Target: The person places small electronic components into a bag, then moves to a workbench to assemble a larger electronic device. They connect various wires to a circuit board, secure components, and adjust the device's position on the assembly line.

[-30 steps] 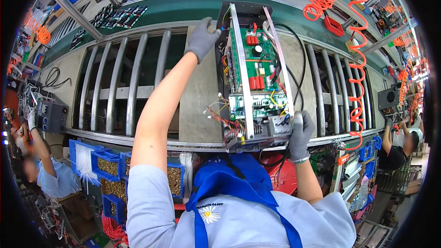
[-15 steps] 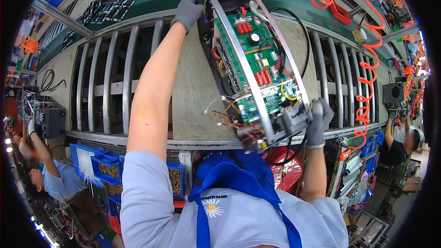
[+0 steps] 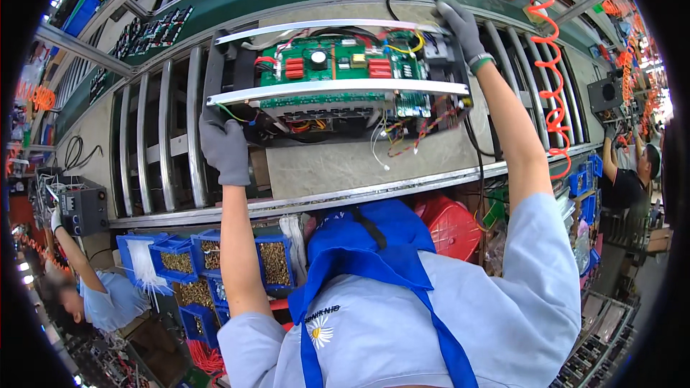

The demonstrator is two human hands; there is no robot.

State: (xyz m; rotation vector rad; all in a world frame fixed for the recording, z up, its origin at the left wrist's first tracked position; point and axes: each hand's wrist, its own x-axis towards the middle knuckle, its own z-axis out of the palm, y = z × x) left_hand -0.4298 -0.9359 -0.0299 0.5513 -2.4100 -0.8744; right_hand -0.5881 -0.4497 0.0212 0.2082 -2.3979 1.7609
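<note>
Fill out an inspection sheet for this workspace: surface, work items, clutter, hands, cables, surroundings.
Surface: pale board between metal rollers.
Work items: open chassis with green circuit board and two metal rails; whether resting or lifted is unclear.
Clutter: blue bins of small parts, near left.
Hands: gloved left hand holds the chassis's near left corner; gloved right hand holds its far right corner.
Cables: loose thin wires hang at the near side; black cable loops beyond.
Surroundings: orange coiled hose, right; one co-worker left, another right.
</note>
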